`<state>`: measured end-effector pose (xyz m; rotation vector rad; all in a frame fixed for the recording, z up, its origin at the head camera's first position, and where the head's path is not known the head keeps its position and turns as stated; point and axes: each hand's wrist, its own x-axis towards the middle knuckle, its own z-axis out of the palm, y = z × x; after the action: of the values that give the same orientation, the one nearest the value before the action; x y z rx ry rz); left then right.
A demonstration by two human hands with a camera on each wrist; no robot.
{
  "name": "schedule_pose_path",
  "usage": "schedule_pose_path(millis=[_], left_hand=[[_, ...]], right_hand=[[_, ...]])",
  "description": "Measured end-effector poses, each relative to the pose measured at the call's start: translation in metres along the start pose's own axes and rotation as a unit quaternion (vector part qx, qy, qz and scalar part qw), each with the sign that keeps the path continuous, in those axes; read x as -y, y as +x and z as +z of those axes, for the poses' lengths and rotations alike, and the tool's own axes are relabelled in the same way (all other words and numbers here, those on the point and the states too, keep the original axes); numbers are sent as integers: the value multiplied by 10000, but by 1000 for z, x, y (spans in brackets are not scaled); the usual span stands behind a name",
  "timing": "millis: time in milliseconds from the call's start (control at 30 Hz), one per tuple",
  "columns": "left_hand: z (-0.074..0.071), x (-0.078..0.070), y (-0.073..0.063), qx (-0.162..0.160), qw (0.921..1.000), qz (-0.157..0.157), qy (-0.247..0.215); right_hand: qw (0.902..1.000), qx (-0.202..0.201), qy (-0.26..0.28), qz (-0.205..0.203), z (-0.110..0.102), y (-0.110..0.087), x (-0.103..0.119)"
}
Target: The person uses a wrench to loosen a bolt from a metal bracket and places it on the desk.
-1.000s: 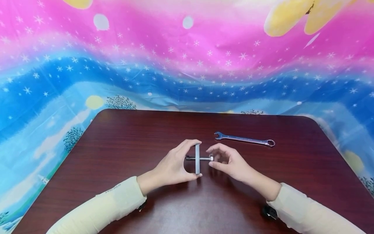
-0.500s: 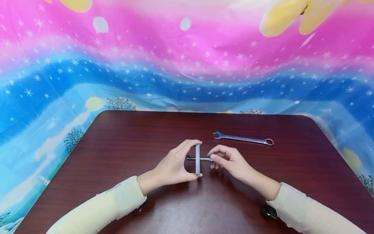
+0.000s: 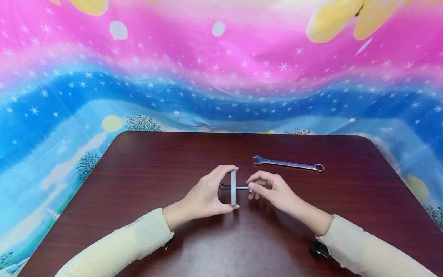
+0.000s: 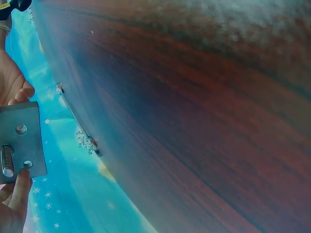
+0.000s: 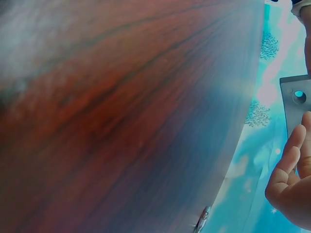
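Observation:
Upright above the table, a grey metal plate (image 3: 233, 196) is held by its edges between the thumb and fingers of my left hand (image 3: 204, 196). A bolt (image 3: 242, 187) runs crosswise through the plate. Its threaded end (image 4: 7, 162) sticks out on the left-hand side, where round holes also show in the plate. On the right, my right hand (image 3: 275, 190) pinches the bolt's head end between thumb and fingers, which partly hide it. The right wrist view catches a corner of the plate (image 5: 290, 99) beyond the right hand's curled fingers (image 5: 284, 172); the bolt is hidden there.
A combination wrench (image 3: 288, 164) lies on the dark wooden table (image 3: 166, 154), behind the right hand. A colourful snowflake-patterned cloth (image 3: 194, 77) hangs along the table's far and side edges.
My right thumb has risen from below the bolt's head end and closed on it with the fingers. The left hand and plate have hardly moved.

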<state>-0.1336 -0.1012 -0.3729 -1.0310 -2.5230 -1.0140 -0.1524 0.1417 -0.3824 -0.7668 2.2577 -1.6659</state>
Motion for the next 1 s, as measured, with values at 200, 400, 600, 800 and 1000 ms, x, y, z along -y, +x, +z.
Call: schedule_pose_path(millis=[200, 400, 600, 800, 1000], left_hand=[[0, 1, 0, -3, 10000, -14, -55], [0, 3, 0, -49, 10000, -34, -4], [0, 4, 0, -28, 10000, -67, -20], [-2, 5, -1, -60, 10000, -67, -17], [-3, 5, -1, -88, 9999, -80, 11]], right_hand=[[9999, -117, -106, -33, 0, 1, 1], [9992, -182, -341, -115, 1, 2, 1], [9999, -47, -133, 0, 1, 3, -1], [9999, -51, -73, 87, 2, 5, -1], [9990, -162, -377, -171, 3, 5, 1]])
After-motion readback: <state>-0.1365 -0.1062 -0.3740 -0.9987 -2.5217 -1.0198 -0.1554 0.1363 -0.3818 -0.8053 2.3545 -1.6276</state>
